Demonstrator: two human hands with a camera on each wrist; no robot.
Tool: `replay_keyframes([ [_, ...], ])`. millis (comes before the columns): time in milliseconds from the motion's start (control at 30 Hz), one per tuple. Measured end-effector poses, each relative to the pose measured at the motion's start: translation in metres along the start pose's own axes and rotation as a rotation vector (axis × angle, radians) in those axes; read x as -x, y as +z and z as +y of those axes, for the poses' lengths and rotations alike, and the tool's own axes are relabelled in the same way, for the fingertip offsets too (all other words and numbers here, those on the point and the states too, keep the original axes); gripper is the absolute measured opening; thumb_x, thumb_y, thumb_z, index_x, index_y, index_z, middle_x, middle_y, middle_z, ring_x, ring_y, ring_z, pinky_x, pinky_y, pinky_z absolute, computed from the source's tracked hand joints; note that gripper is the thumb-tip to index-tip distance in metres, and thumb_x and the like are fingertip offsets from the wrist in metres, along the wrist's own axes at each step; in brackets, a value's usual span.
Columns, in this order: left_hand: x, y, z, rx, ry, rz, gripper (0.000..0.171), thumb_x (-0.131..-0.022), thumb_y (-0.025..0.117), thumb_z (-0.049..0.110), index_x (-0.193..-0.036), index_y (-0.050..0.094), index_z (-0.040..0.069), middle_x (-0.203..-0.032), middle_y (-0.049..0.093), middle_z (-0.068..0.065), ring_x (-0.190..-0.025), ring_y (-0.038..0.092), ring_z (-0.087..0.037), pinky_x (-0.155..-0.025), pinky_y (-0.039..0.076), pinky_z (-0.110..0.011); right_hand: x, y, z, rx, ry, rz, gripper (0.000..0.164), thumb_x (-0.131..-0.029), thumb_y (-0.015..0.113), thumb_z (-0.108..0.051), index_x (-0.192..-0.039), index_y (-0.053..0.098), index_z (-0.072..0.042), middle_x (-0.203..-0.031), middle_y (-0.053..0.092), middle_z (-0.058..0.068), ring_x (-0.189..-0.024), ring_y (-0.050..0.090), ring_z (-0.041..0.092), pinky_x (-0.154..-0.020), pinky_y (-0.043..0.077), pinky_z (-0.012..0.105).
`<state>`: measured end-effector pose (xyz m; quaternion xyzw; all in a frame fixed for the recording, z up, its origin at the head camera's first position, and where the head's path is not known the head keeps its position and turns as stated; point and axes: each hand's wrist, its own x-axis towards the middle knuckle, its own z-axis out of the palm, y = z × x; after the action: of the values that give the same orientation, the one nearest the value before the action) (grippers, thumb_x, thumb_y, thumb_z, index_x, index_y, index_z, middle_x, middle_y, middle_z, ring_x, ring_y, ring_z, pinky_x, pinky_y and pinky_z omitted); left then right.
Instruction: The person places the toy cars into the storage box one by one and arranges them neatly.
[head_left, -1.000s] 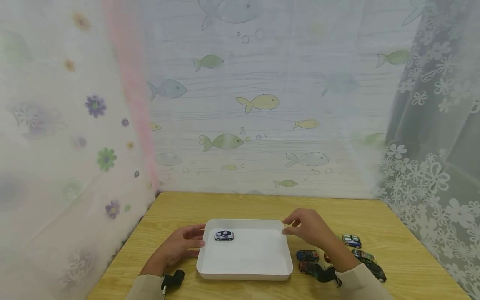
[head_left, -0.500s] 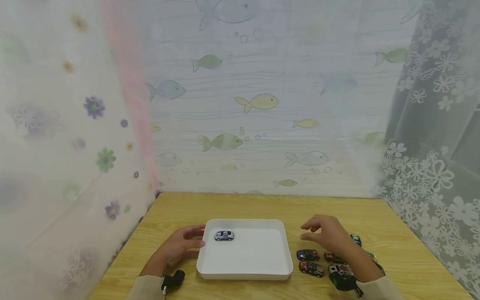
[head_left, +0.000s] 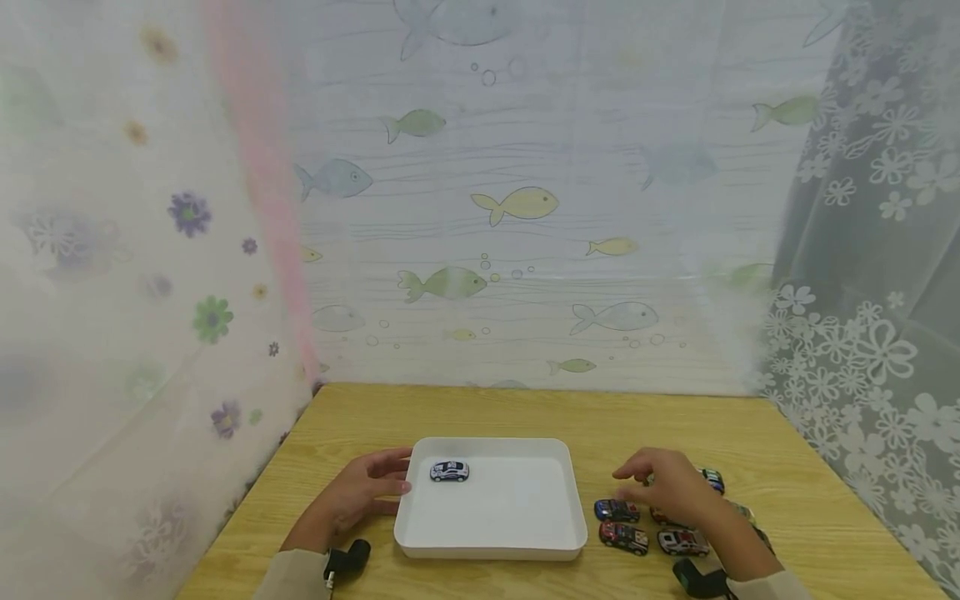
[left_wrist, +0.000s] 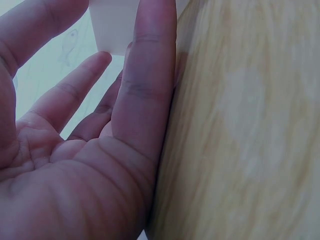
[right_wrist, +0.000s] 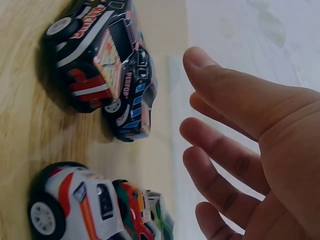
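Note:
A white rectangular tray [head_left: 491, 508] lies on the table, with a white-and-dark toy car [head_left: 449, 472] in its far left part. My left hand [head_left: 367, 486] rests on the table at the tray's left side, fingers extended, fingertips against or very near the wall. In the left wrist view the palm [left_wrist: 75, 175] holds nothing. Above the group of toy cars on the right is my right hand [head_left: 667, 486], thumb and fingers apart and loosely bent. Closest to it are a blue-and-black toy car [head_left: 617, 510] and a red-and-black toy car [head_left: 623, 537]; the hand partly hides others.
A silver-and-red toy car [head_left: 682, 542] stands at the near side of the group. Further cars, such as a green-striped one [head_left: 712, 480], sit behind the right hand and forearm. Bare wooden table [head_left: 480, 412] stretches behind the tray. Patterned curtains [head_left: 525, 250] enclose the far side and flanks.
My right hand has left the tray's far right corner and moved right and nearer, over the toy cars. The left hand, tray and car in it have stayed put.

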<state>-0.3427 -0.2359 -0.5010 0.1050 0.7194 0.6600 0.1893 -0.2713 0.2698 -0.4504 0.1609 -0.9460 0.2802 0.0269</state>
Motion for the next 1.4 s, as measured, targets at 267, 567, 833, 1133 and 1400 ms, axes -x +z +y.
replay_keyframes([
  [267, 0.001, 0.001, -0.001, 0.006, 0.008, -0.02, 0.076, -0.093, 0.077, 0.01, -0.158, 0.04, 0.006, -0.158, 0.043, -0.027, -0.137, 0.054, -0.034, -0.095, 0.06, -0.05, 0.004, 0.002, 0.007, -0.022, -0.013, -0.053, 0.033, -0.087, 0.082, -0.04, -0.11, 0.081, -0.018, -0.11, 0.073, -0.004, -0.087, 0.06, 0.004, -0.066, 0.052, 0.024],
  [567, 0.002, 0.001, -0.001, 0.011, 0.01, -0.021, 0.075, -0.093, 0.076, 0.01, -0.159, 0.039, 0.006, -0.158, 0.042, -0.027, -0.136, 0.055, -0.033, -0.095, 0.06, -0.05, 0.003, 0.006, 0.013, -0.062, -0.062, -0.085, 0.031, -0.086, 0.083, -0.038, -0.109, 0.081, -0.018, -0.106, 0.073, -0.004, -0.085, 0.06, 0.001, -0.065, 0.052, 0.024],
  [833, 0.002, 0.001, 0.0, 0.009, 0.006, -0.011, 0.076, -0.093, 0.077, 0.011, -0.158, 0.04, 0.007, -0.158, 0.043, -0.026, -0.136, 0.055, -0.033, -0.095, 0.06, -0.05, 0.003, 0.007, 0.015, -0.056, -0.079, -0.118, 0.029, -0.086, 0.083, -0.039, -0.108, 0.081, -0.021, -0.108, 0.074, -0.006, -0.087, 0.063, 0.006, -0.067, 0.053, 0.025],
  [1133, 0.001, 0.001, -0.001, 0.009, 0.004, -0.012, 0.076, -0.092, 0.078, 0.011, -0.158, 0.041, 0.007, -0.158, 0.044, -0.026, -0.136, 0.056, -0.032, -0.094, 0.06, -0.049, 0.003, 0.009, 0.017, -0.064, -0.087, -0.131, 0.022, -0.084, 0.085, -0.036, -0.103, 0.082, -0.025, -0.103, 0.075, -0.009, -0.091, 0.068, 0.009, -0.071, 0.055, 0.024],
  [1400, 0.001, 0.0, -0.001, 0.019, 0.004, -0.014, 0.076, -0.092, 0.078, 0.01, -0.158, 0.04, 0.007, -0.158, 0.044, -0.026, -0.135, 0.057, -0.031, -0.095, 0.06, -0.049, 0.002, 0.01, 0.017, -0.061, -0.09, -0.134, 0.02, -0.084, 0.086, -0.035, -0.101, 0.082, -0.026, -0.101, 0.075, -0.011, -0.09, 0.068, 0.008, -0.071, 0.056, 0.024],
])
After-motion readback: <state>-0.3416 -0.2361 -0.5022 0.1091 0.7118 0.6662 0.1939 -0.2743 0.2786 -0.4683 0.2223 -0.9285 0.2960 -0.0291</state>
